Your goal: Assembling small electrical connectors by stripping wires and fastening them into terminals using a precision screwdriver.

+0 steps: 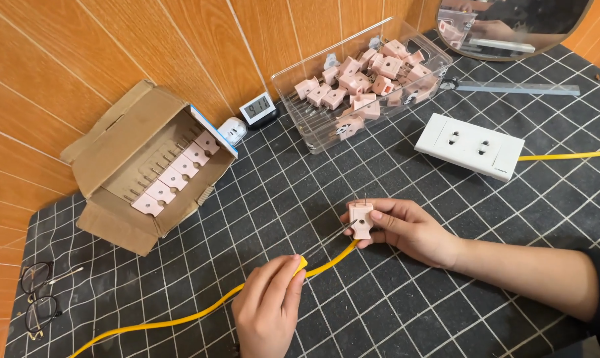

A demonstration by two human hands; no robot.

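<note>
On a dark mat w/ a white grid (pixel 406 298), laid over a surface backed by orange tiled wall (pixel 81 59), the work is spread out. At the far edge, a clear plastic bin (pixel 313 129) is seen filled w/ many pink plugs, and beside it a small digital clock (pixel 257 108) and a small white case (pixel 231 130) are set against the wall. To the left, an open cardboard box (pixel 114 159) is tilted on its side, w/ a row of pink plugs (pixel 174 178) packed inside, prongs up. A white 2-socket outlet block (pixel 470 146) lies at right, a yellow lead running off its end; a metal ruler (pixel 518 87) and the rim of a round mirror (pixel 512 33) are seen behind it. Glasses (pixel 38 295) rest at the mat's left corner. Near the mat's centre, a pink plug (pixel 361 220) is held upright off the mat by the right hand (pixel 409 229), fingers clamped round its body, 2 metal prongs pointing up. A yellow cable (pixel 200 311) enters the plug's underside and trails down-left across the mat. The cable is pinched by the left hand (pixel 270 308), thumb & fingers closed on it just short of the plug.
</note>
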